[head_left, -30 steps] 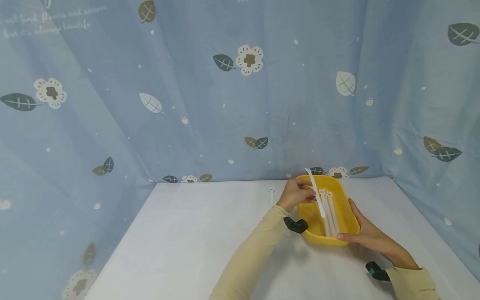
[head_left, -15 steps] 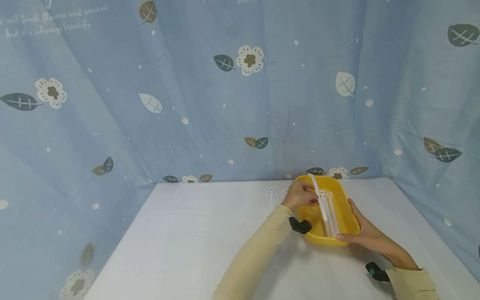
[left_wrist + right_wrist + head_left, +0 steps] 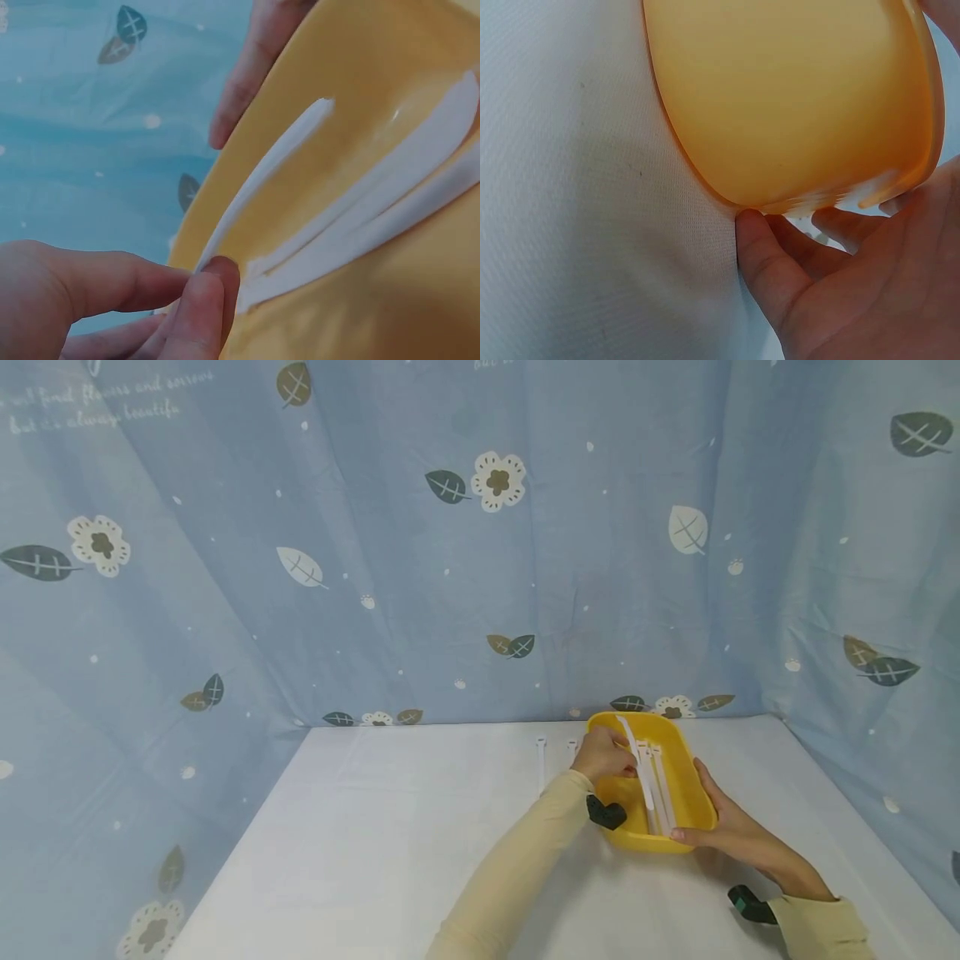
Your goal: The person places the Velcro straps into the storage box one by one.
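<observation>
My left hand [image 3: 602, 757] pinches a white cable tie [image 3: 643, 783] between thumb and fingers, over the inside of a yellow plastic tray [image 3: 693, 802]. In the left wrist view the pinched cable tie [image 3: 259, 176] slants up from the fingertips, above the tray's yellow floor. Several more white cable ties [image 3: 663, 793] lie lengthwise in the tray, side by side. My right hand [image 3: 738, 833] grips the tray at its near right corner, thumb at the front rim and fingers along the right side. The right wrist view shows its fingers [image 3: 772, 266] against the tray's outer edge.
On the white table [image 3: 360, 827], left of the tray, lies a cable tie [image 3: 542, 760]. Another cable tie [image 3: 572, 747] shows partly behind the left hand. A blue patterned curtain [image 3: 390, 568] hangs behind the table and along its sides.
My left hand has moved slightly right and lower with the cable tie, bringing it down into the tray. The second cable tie on the table has come into view. The right hand stays put.
</observation>
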Motion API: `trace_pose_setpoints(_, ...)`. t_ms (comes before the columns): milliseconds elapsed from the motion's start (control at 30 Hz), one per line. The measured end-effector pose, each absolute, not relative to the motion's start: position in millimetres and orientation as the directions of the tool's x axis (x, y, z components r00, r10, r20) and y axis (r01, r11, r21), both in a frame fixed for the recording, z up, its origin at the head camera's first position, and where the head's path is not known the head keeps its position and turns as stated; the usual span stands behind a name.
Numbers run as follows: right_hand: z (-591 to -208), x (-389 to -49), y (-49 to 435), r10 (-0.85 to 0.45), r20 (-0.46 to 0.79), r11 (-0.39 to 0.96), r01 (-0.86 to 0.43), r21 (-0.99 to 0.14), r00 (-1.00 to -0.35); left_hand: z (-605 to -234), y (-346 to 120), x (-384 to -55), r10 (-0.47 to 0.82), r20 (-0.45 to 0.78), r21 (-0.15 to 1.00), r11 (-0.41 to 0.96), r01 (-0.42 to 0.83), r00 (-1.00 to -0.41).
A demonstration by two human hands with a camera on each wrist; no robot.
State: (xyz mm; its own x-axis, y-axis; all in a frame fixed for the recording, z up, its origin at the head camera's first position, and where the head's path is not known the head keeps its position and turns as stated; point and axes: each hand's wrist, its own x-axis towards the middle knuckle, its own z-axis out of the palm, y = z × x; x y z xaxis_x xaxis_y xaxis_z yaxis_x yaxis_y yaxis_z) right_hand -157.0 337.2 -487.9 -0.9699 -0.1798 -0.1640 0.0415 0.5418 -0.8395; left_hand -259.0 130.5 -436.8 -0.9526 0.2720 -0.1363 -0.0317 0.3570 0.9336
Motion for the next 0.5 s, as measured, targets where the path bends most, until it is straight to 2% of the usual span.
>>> trace_pose_setpoints(333,-487.7,-157.2,335.8,-0.175,-0.174,0.533,0.055,-0.845,-0.969,-434.9,133.5,-252.5,0.313,-0.114,0.899,0.436,0.036,-0.943)
trace_pose_setpoints(500,-488.6,-156.4,335.7,-0.183,-0.155,0.529,0.036,-0.848,-0.971,-433.0,134.5,-250.1,0.300,-0.139,0.868,0.495,0.030,-0.944)
